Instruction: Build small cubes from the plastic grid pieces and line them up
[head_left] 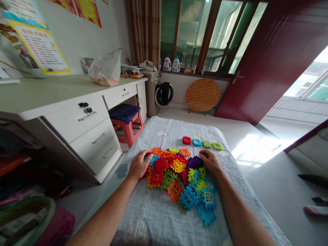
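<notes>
Plastic tiles (179, 177) lie in a loose, many-coloured heap on a pale blue quilted blanket (164, 218), roughly midway between the person's two forearms. Just beyond the heap, four single pieces sit apart in a short row: a red tile (187, 140), a blue tile (196, 142), a green tile (206, 144) and a yellow-green tile (217, 146).

Judging by where the hands sit, the work is at the stage of feeling through the heap from both sides, with nothing lifted clear of it. The pieces overlap and their notched edges look likely to snag, so drawing one out would call for a pinch on a free edge and a lift straight up while the neighbours are held down.

The left hand (139, 165) rests palm down on the heap's near-left edge, fingers curled over orange and blue pieces. Whether it actually grips one cannot be told from this view. The right hand (210, 161) lies palm down on the far-right edge, fingers loosely together and gently bent, touching a purple piece without closing on it. Both forearms reach in from the bottom of the view and angle inward.

A white desk (51, 92) with drawers stands to the left, with a red stool (128, 126) tucked beside it.
</notes>
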The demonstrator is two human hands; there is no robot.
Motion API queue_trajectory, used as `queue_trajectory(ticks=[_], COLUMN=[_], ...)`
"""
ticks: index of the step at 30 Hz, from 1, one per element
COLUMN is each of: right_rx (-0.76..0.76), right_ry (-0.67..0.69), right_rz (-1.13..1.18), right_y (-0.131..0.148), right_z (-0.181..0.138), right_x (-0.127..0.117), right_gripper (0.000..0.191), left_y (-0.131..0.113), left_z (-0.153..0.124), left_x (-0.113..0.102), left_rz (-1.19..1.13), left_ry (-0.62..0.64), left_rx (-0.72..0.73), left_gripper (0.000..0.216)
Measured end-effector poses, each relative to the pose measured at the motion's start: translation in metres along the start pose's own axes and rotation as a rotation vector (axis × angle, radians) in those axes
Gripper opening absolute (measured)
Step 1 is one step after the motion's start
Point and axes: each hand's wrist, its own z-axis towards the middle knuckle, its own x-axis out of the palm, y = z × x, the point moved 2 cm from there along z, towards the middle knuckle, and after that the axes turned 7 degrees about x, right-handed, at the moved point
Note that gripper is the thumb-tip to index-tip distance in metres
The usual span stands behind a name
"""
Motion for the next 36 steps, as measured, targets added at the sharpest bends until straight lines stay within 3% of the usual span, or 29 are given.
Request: queue_trajectory(ticks=[16,36], right_rx=[-0.028,-0.015], right_ry=[0.001,0.055], right_rz=[-0.168,-0.159], right_y=[-0.0015,-0.0012], right_z=[0.0042,0.0084], right_x=[-0.0028,-0.0009], right_gripper=[0.03,0.026], left_y=[-0.0016,-0.0024], left_z=[0.0067,0.0053], left_x=[0.0066,0.0054], left_rz=[-0.025,-0.036], left_ry=[0.0,-0.006], left_rx=[0.001,0.051], left_gripper=[0.033,0.032])
